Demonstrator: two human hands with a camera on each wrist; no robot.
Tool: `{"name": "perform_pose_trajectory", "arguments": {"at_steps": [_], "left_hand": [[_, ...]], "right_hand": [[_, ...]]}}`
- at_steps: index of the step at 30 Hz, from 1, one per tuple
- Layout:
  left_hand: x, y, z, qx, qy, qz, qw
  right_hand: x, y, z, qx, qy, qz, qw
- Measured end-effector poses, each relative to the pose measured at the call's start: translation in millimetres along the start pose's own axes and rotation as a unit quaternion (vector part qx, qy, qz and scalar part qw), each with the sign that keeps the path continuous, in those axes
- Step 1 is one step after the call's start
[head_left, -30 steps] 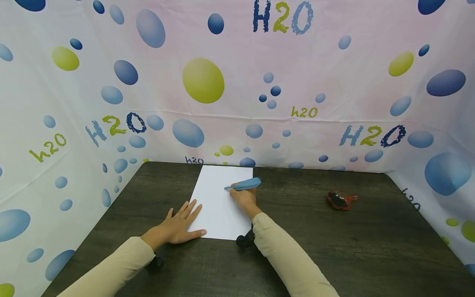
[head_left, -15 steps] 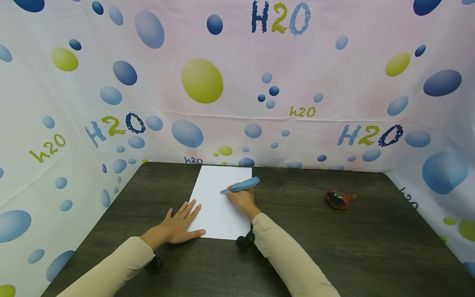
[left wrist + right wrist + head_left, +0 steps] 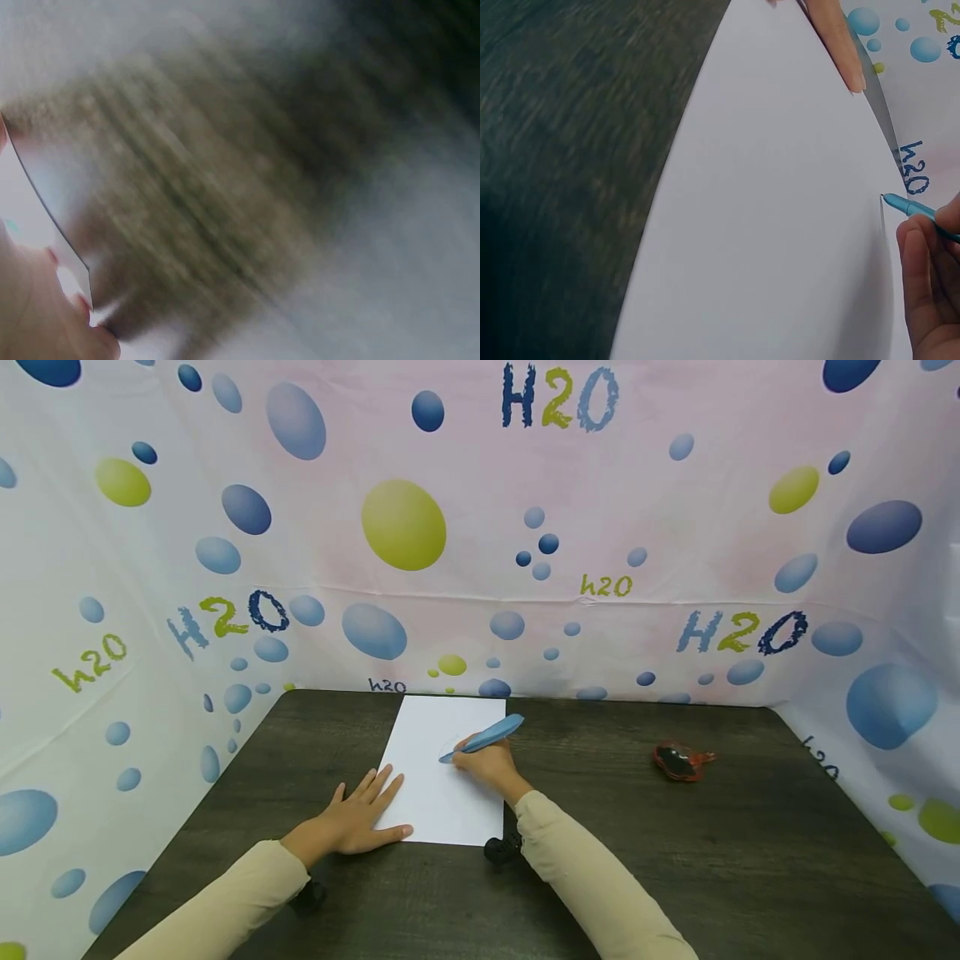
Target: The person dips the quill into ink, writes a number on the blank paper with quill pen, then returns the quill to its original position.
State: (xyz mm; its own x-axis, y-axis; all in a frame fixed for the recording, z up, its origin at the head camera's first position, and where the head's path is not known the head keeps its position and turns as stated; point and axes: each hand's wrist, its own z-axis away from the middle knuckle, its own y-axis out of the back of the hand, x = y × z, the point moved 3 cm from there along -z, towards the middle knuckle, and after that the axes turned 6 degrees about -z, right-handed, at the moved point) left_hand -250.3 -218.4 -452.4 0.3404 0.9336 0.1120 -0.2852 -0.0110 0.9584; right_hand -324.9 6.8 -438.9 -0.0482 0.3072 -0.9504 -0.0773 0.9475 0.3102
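Observation:
A white sheet of paper (image 3: 438, 806) lies on the dark wooden table. My right hand (image 3: 487, 766) pinches a blue pen (image 3: 491, 733) with a feather-shaped upper end, its tip low at the paper's middle. In the right wrist view the pen's tip (image 3: 889, 198) meets the sheet, and a thin dark line trails from it. My left hand (image 3: 352, 818) rests flat with fingers spread over the sheet's lower left edge. The left wrist view catches only part of that hand (image 3: 37, 307) beside the paper; the rest is blurred.
To the right on the table (image 3: 600, 835) lies a small red, see-through item (image 3: 678, 762) with a dark middle. A white curtain (image 3: 480, 552) with blue and green spots stands behind and at both sides. Dark wrist gear (image 3: 502, 849) shows by the right sleeve.
My right hand has drawn the pen's tip leftward and toward me across the paper, and a faint curved line now shows there. My left hand has stayed in place.

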Motion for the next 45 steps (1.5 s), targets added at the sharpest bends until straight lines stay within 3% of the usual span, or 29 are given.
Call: {"name": "perform_pose_trajectory", "arguments": {"at_steps": [8,17,24,35,45], "left_hand": [[-2.1,-1.0,0.1,-0.005,-0.002,0.005,1.0],[-1.0,2.0,2.0,-0.004,-0.007,0.006,1.0],[2.4,7.5,4.9,-0.002,-0.01,0.015,0.9998],[3.5,10.2,6.9,0.006,-0.01,0.014,0.9998],[3.1,9.1,6.6,0.005,-0.01,0.017,0.9998]], "right_hand": [[2,6,1.2,-0.043,-0.003,0.005,0.9991],[3,15,0.2,-0.078,0.0,-0.031,0.9965],[3,23,0.6,-0.101,0.02,-0.006,0.9947],[5,34,1.8,-0.101,0.038,0.019,0.994],[12,44,-0.1,-0.069,0.015,-0.008,0.9975]]}}
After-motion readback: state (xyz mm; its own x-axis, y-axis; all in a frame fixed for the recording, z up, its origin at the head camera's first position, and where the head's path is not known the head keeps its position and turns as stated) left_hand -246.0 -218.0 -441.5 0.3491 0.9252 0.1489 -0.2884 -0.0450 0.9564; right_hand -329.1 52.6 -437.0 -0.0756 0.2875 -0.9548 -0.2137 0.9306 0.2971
